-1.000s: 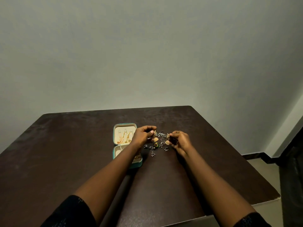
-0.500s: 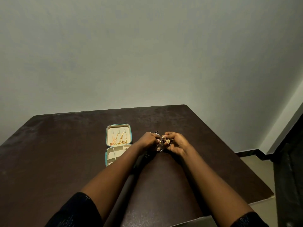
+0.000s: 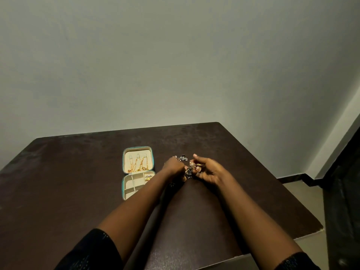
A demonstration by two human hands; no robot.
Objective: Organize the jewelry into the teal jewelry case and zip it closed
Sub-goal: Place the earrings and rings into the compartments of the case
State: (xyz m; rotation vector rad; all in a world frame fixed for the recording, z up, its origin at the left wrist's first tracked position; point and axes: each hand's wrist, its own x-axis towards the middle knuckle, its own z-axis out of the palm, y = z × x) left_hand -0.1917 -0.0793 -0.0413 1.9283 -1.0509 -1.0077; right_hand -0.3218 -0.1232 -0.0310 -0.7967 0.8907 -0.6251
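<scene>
The teal jewelry case [image 3: 123, 189] lies open on the dark table, left of my hands. Gold chains [image 3: 138, 165] hang in its cream lid. A gold ring [image 3: 148, 177] sits in the base's compartments, and my left forearm covers the base's right corner. A bunched cluster of gold and dark earrings [image 3: 190, 168] sits between my two hands. My left hand [image 3: 173, 168] curls round the cluster's left side. From the right, my right hand [image 3: 210, 170] pinches it with curled fingers. A few dark pieces [image 3: 182, 158] stick out above my left hand.
The dark brown table [image 3: 68, 182] stretches wide to the left and towards me. Its right edge [image 3: 303, 217] drops to a tiled floor. A plain wall rises behind the table's far edge, and a dark door frame [image 3: 342, 191] stands at the far right.
The earrings lay scattered a second ago; both hands swept inward and bunched them into one cluster. The hands now sit slightly further apart, showing more of the cluster.
</scene>
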